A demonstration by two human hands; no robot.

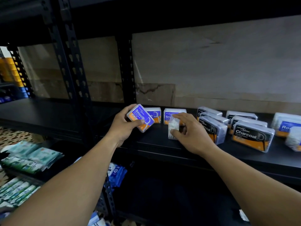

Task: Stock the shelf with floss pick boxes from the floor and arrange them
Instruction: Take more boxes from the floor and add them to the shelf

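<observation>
On the black shelf (154, 144), Charcoal boxes (252, 136) are crowding in just right of my right hand (190, 132), with back-row Smooth boxes (154, 113) standing behind. My right fingers are pinching a clear floss box (174, 128) that is standing upright on the shelf. My left hand (121, 128) is gripping a tilted Smooth box (140, 118) beside it.

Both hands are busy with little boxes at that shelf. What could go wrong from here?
The left hand holds the Smooth box tilted over the shelf; it could slip and drop. The right hand grips a clear box right beside the nearest Charcoal box, so it might knock that row crooked.
</observation>
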